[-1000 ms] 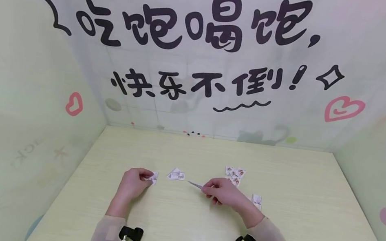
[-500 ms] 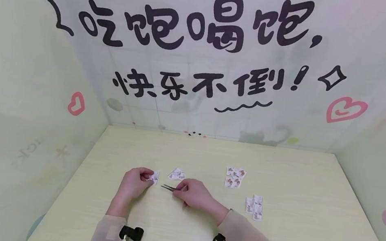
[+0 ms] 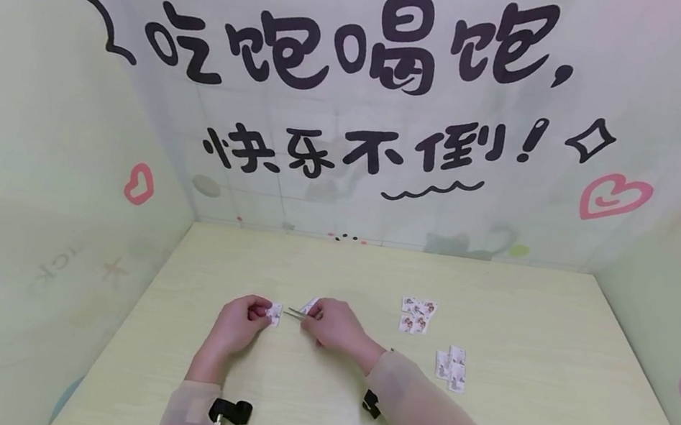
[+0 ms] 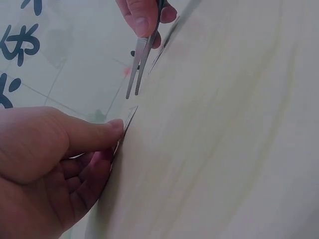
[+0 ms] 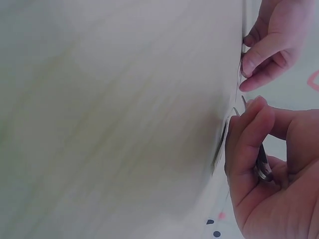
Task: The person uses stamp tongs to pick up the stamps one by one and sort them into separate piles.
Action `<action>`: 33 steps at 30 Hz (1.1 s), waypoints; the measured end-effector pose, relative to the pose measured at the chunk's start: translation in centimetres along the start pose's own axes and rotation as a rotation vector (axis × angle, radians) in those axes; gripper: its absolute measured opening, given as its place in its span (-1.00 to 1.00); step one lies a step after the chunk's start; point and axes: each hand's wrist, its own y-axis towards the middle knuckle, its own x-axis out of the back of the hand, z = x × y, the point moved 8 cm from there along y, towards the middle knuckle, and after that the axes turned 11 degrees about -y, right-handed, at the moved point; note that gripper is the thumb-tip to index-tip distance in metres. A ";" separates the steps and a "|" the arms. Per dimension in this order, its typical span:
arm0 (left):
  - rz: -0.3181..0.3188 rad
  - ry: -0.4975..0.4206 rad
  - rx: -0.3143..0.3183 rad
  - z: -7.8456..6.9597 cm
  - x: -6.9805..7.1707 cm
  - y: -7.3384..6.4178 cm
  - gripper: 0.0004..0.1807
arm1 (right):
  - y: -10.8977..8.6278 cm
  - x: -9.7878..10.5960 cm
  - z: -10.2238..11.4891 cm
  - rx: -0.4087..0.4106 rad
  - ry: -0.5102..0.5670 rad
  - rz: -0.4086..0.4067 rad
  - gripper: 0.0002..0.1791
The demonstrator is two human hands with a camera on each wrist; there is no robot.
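Note:
At the left, my left hand (image 3: pixel 238 325) pinches a small white printed paper piece (image 3: pixel 275 314) by its edge, low over the table. In the left wrist view the thumb lies on this piece and its free end sticks out past the thumb. My right hand (image 3: pixel 338 325) holds metal tweezers (image 3: pixel 295 313), tips pointing left toward the piece. Their two tips stand apart with nothing between them, as the left wrist view shows on the tweezers (image 4: pixel 137 74). Other printed paper pieces (image 3: pixel 309 304) lie partly hidden behind the right hand.
Farther right on the pale wooden table (image 3: pixel 372 268) lies a group of printed pieces (image 3: pixel 416 316). A second, overlapping group (image 3: pixel 452 368) is nearer the right forearm. Fabric walls with printed lettering enclose the table at the back and sides.
My right hand has moved left with the tweezers, over the middle paper pieces, uncovering the groups at the right. The left hand stays in place with its piece.

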 end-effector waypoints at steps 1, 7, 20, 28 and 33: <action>0.000 0.002 -0.002 0.0 0.0 0.0 -0.74 | 0.1 0.0 0.0 -0.003 0.000 0.002 -0.88; 0.003 0.003 -0.009 -0.2 -0.1 0.1 -0.76 | 0.4 0.2 0.3 -0.011 -0.013 0.010 -0.88; 0.016 -0.005 -0.003 0.1 -0.1 0.1 -0.69 | 1.0 -0.3 0.6 -0.022 0.000 0.031 -0.86; 0.008 -0.003 -0.013 0.1 -0.1 0.3 -0.70 | 1.0 -0.7 0.8 -0.024 0.011 0.031 -0.87; 0.005 -0.008 -0.012 0.2 -0.1 0.4 -0.70 | 0.9 -0.7 0.8 -0.027 0.051 0.031 -0.86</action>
